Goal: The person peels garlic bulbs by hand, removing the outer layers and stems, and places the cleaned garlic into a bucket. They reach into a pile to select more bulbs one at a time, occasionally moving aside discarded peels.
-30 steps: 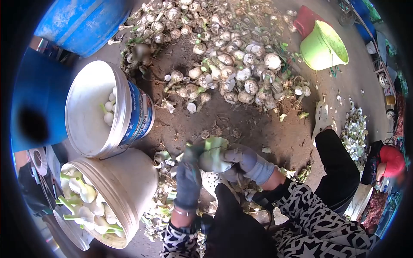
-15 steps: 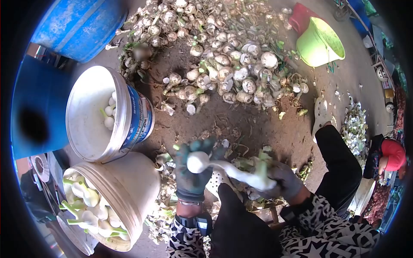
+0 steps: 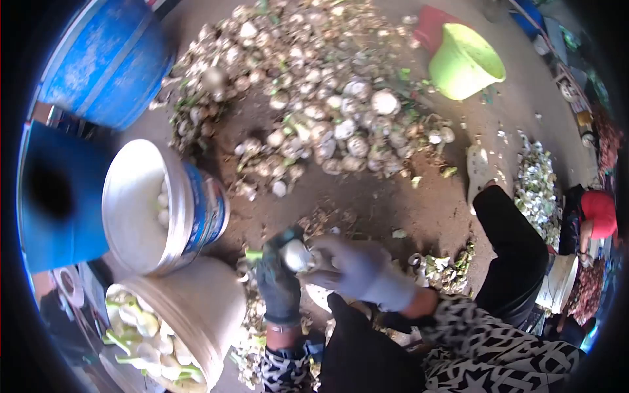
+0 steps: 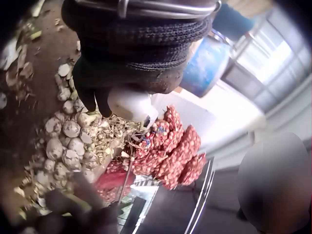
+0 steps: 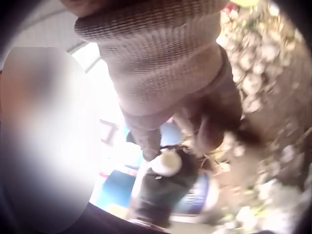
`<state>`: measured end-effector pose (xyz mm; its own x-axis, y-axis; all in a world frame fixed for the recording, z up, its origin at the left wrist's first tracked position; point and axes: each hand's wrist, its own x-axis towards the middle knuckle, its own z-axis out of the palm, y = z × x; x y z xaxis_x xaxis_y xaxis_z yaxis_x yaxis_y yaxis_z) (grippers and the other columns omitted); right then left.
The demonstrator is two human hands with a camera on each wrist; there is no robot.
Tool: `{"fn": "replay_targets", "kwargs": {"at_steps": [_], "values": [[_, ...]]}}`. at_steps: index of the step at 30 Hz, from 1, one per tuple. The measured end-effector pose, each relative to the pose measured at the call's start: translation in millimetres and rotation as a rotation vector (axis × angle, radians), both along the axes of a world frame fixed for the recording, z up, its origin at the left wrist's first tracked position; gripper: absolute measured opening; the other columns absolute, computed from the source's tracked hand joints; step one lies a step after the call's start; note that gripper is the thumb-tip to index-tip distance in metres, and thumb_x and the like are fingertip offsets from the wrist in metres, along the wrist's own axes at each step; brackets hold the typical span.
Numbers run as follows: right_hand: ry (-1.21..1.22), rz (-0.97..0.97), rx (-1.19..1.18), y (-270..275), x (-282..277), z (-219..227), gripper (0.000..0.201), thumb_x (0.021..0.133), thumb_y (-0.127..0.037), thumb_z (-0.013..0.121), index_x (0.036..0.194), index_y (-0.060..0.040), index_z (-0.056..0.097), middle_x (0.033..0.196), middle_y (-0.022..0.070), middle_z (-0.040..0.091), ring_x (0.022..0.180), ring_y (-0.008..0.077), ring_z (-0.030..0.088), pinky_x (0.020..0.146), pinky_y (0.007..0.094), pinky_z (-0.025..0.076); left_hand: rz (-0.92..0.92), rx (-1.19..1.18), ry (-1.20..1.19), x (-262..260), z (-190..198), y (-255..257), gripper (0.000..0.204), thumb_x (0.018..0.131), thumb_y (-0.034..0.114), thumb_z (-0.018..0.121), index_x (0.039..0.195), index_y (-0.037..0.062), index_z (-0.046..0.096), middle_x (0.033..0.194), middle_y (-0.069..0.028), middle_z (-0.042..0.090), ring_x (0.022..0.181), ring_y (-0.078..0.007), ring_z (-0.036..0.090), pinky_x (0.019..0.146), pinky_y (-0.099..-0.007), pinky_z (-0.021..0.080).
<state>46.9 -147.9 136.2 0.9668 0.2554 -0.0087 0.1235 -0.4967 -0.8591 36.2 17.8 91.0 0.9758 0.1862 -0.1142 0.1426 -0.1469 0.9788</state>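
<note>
In the head view, my left hand [image 3: 278, 278], in a dark glove, holds a white garlic bulb [image 3: 297, 256]. A short green stem end [image 3: 253, 255] shows on the far side of that hand. My right hand [image 3: 357, 265], in a light grey glove and blurred, reaches in from the right with fingers and thumb spread at the bulb. The left wrist view has the pale bulb [image 4: 130, 103] under the dark glove. From the right wrist, the bulb [image 5: 166, 163] appears between the dark glove and the grey thumb [image 5: 151, 146].
A heap of unpeeled garlic [image 3: 341, 124] covers the ground ahead. On the left, a white bucket [image 3: 134, 216] has a few clean bulbs inside, and a tilted cream bucket [image 3: 203, 308] is full of them. Blue barrels [image 3: 105, 62] stand behind; a lime-green bucket [image 3: 458, 62] lies far right.
The right hand, which held a long strip of peel and stem off to the right, has come back left to the bulb. The left hand still holds the bulb. The head view has shifted.
</note>
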Motion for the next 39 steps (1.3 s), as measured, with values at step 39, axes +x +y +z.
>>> {"fn": "replay_targets", "kwargs": {"at_steps": [39], "values": [[0.676, 0.053, 0.731, -38.1, 25.2, -28.4, 0.012, 0.094, -0.01, 0.058, 0.096, 0.0007, 0.063, 0.066, 0.0007, 0.06, 0.048, 0.0065, 0.054, 0.044, 0.0224, 0.042, -0.236, -1.378, 0.44, -4.8, -22.5, -8.5, 0.053, 0.086, 0.017, 0.067, 0.131, 0.0018, 0.043, 0.115, -0.0158, 0.06, 0.095, -0.0272, 0.065, 0.079, -0.037, 0.056]]}}
